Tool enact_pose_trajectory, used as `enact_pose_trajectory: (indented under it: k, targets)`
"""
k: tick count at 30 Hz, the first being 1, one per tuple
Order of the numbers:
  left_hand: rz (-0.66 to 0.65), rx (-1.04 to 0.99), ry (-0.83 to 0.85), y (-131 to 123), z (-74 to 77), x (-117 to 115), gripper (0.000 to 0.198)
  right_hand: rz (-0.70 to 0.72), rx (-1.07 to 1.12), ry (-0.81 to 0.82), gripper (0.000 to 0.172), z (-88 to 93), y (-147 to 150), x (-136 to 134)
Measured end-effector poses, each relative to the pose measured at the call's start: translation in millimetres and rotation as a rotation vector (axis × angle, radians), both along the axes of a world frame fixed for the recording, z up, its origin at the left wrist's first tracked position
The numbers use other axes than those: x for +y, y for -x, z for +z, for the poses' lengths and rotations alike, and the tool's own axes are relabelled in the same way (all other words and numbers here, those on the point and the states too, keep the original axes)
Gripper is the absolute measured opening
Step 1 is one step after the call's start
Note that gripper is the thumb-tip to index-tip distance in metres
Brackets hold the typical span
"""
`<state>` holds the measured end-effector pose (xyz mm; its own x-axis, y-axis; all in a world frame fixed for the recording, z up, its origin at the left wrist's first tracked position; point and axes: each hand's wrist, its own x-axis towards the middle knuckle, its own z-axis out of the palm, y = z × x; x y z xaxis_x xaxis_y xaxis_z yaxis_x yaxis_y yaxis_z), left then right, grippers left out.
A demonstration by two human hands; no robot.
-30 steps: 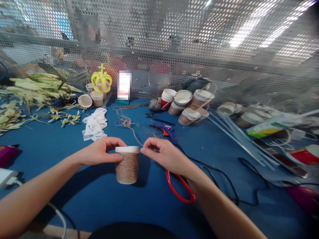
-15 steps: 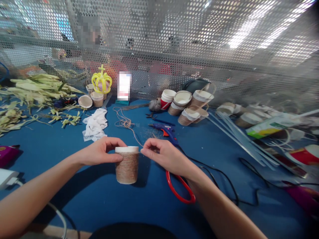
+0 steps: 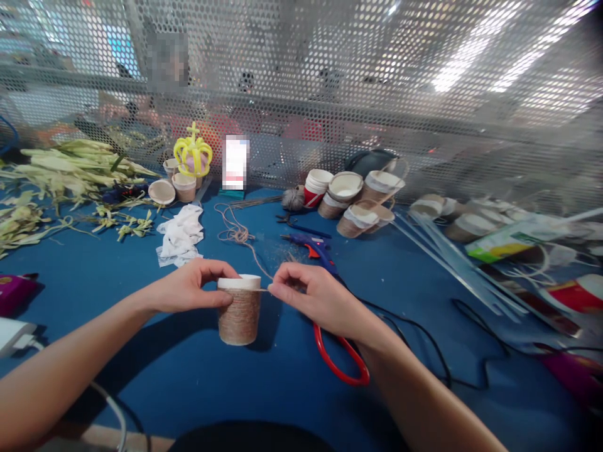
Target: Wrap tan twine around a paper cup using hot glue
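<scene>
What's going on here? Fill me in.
A person is wrapping twine around a cup standing on the blue table. The left hand steadies the cup near its rim; the right hand pinches the twine taut beside it. All but the white rim is covered. Red scissors and a glue gun lie nearby.

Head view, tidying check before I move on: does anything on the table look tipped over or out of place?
Yes. Among the twine-wrapped cups by the mesh screen, several lie tipped on their sides. The cup between the left hand and right hand stands upright.
</scene>
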<state>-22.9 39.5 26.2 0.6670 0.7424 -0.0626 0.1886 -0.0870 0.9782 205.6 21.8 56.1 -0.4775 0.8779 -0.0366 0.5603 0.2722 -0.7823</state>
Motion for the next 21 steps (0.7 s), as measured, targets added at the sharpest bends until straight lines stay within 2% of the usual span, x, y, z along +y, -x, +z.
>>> enact_pose_trajectory:
  k: [10,21]
  targets:
    - [-0.011,-0.021,0.006,1.6,1.7,-0.6,0.020,-0.005,-0.019,0.002,0.016,-4.2,1.7,3.6]
    - [-0.019,-0.114,0.098,1.9,0.4,-0.9,0.019,-0.008,-0.008,0.041,0.014,-4.9,6.8,2.8]
